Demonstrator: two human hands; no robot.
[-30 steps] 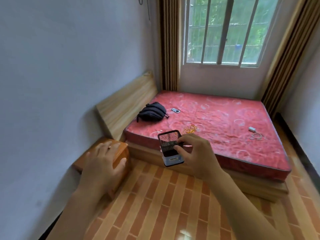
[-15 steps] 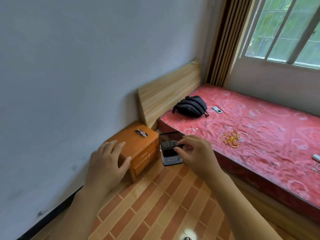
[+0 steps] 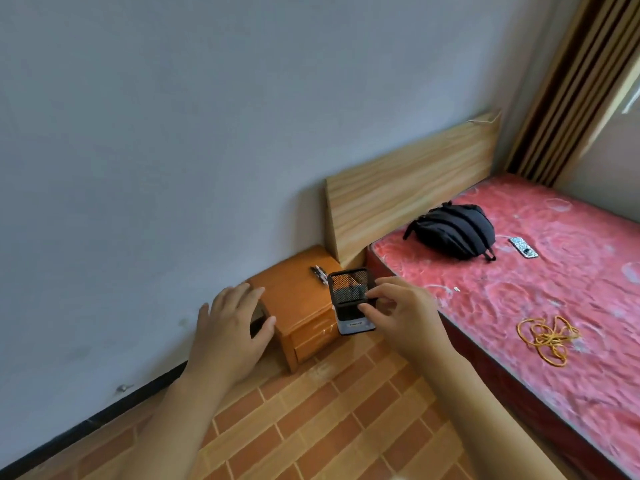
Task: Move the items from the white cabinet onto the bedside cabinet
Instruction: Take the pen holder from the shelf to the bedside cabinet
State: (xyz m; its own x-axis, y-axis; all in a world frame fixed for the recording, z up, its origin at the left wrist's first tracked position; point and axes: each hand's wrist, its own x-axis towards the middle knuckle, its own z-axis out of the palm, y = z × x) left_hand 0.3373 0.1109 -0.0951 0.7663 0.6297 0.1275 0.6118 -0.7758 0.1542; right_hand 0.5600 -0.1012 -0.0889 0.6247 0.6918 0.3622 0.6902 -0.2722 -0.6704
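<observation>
A small orange wooden bedside cabinet (image 3: 298, 299) stands against the grey wall beside the bed's headboard. A few pens (image 3: 319, 273) lie on its top near the back. My right hand (image 3: 398, 313) grips a black mesh pen holder (image 3: 349, 299) by its rim, upright, in front of the cabinet's right front corner. My left hand (image 3: 232, 327) hovers with fingers spread over the cabinet's left edge, holding nothing. The white cabinet is out of view.
A bed with a red mattress (image 3: 554, 306) fills the right side, bearing a black backpack (image 3: 453, 230), a phone (image 3: 523, 247) and a coil of yellow cord (image 3: 547, 336). A wooden headboard (image 3: 408, 188) leans on the wall. The floor (image 3: 329, 417) is brick-patterned.
The view has swung left and down toward the bedside cabinet. Both hands have come closer to it, the right one still carrying the mesh pen holder.
</observation>
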